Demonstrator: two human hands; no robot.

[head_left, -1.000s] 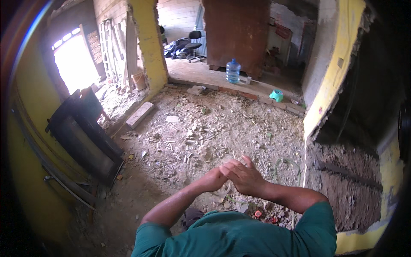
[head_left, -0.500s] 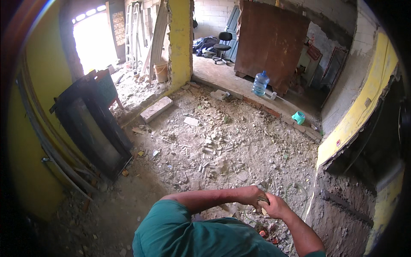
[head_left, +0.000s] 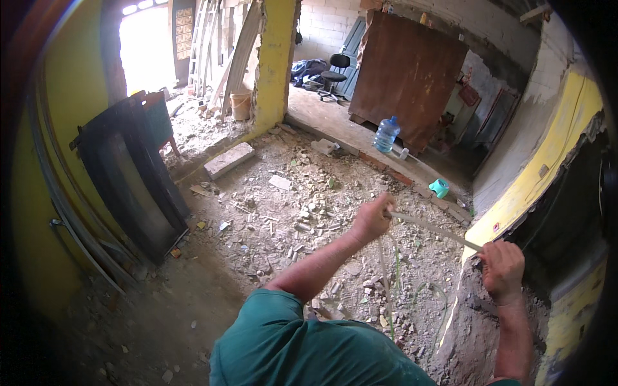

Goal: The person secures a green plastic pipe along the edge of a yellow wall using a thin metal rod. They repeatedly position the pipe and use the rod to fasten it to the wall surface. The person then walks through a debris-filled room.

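Cable (head_left: 432, 226), pale and thin, stretches taut between 2 hands above the rubble-strewn floor (head_left: 270, 219), with loose lengths hanging down toward the debris. Left hand (head_left: 373, 217) is closed around 1 end, arm extended forward; right hand (head_left: 502, 270) is fisted on the other end beside the broken yellow wall (head_left: 547, 167). Blue water jug (head_left: 386, 134) stands well apart, near a rusty brown panel (head_left: 405, 71).
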